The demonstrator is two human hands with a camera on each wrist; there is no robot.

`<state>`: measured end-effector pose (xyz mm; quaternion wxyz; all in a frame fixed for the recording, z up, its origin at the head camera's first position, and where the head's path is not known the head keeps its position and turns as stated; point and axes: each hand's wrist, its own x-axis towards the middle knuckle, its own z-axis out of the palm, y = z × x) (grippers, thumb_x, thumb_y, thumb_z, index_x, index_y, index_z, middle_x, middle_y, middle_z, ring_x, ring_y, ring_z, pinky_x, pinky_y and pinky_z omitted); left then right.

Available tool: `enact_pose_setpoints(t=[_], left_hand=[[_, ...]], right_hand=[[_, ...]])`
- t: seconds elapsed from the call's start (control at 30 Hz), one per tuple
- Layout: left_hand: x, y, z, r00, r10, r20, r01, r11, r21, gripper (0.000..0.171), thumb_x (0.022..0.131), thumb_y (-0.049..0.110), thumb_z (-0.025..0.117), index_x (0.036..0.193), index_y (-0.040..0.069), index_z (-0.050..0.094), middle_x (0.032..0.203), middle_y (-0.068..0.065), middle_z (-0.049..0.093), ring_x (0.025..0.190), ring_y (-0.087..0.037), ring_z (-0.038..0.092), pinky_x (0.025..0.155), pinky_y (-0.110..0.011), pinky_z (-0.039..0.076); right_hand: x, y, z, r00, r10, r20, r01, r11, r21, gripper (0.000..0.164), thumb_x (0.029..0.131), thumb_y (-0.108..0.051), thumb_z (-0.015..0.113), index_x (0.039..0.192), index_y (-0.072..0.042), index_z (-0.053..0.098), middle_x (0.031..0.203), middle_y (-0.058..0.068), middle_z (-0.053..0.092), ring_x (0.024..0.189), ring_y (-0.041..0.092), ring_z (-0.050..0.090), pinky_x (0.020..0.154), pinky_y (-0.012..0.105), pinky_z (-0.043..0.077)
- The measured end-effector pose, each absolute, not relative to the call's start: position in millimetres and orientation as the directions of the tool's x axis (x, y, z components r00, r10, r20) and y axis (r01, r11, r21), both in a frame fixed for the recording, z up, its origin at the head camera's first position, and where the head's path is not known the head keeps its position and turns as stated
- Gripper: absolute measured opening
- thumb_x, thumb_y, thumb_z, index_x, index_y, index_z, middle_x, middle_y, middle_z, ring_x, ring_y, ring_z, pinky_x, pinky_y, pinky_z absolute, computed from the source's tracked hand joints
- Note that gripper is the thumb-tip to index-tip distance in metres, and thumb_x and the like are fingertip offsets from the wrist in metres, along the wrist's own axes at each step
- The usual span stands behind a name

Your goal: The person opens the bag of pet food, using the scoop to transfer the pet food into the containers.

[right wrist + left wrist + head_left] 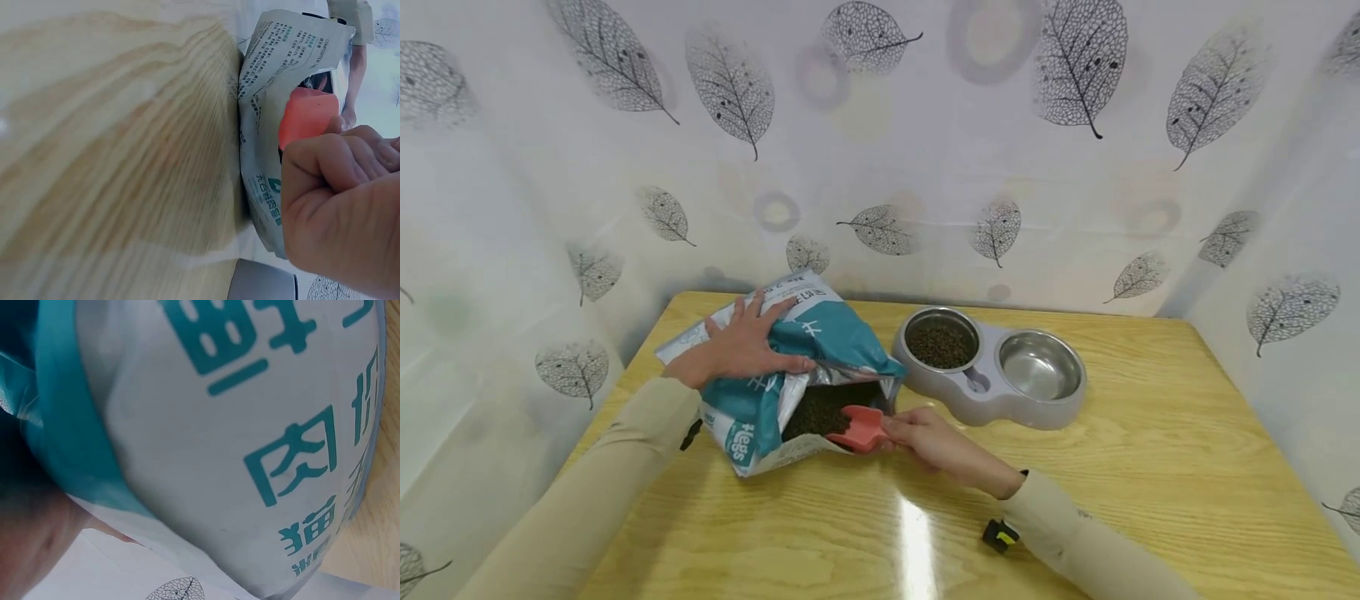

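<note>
Scoop [862, 428] gripped by the right hand [942, 443] juts into 1 bag [835, 335].

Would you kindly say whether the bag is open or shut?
Open: the bag gapes in the head view, showing brown pellets and a red scoop.

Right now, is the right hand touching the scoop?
Touching. The head view shows the right hand gripping the scoop by its handle end.
</note>
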<state>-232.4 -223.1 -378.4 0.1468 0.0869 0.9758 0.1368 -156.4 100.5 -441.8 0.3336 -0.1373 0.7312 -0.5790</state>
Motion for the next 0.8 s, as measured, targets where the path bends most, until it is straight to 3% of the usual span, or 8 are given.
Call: enact_pose_setpoints(t=[0.33, 0.63, 0.8], left_hand=[[-231, -221, -378, -0.943, 0.214, -0.257, 0.134, 0.945, 0.297, 0.115, 0.08, 0.081, 0.063, 0.167, 0.029, 0.008, 0.17, -0.028, -0.007, 0.153, -0.06, -0.008, 0.102, -0.093, -0.001], [-231, -221, -378, -0.944, 0.214, -0.252, 0.136, 0.945, 0.296, 0.115, 0.08, 0.082, 0.062, 0.167, 0.029, 0.009, 0.17, -0.028, -0.007, 0.153, -0.06, -0.008, 0.102, -0.093, -0.001], [-231, -221, -379, -0.944, 0.21, -0.253, 0.133, 0.947, 0.292, 0.115, 0.08, 0.082, 0.062, 0.167, 0.029, 0.008, 0.17, -0.027, -0.007, 0.153, -0.06, -0.007, 0.102, -0.093, -0.001]], right_hand=[[-151, 117, -444, -0.723, -0.63, -0.285, 0.18, 0.226, -0.957, 0.053, 0.111, -0.035, 0.044, 0.099, 0.015, 0.056, 0.052, -0.007, 0.032, 0.043, 0.007, 0.026, 0.042, 0.024, 0.022], [-146, 123, -445, -0.689, -0.706, -0.162, 0.209, 0.021, -0.978, 0.051, 0.112, -0.028, 0.042, 0.1, 0.021, 0.046, 0.053, -0.01, 0.037, 0.044, 0.002, 0.03, 0.042, 0.024, 0.02], [-146, 128, -445, -0.663, -0.747, -0.043, 0.256, -0.173, -0.951, 0.038, 0.112, -0.028, 0.04, 0.093, 0.001, 0.056, 0.057, -0.009, 0.04, 0.047, 0.004, 0.031, 0.044, 0.035, 0.014]])
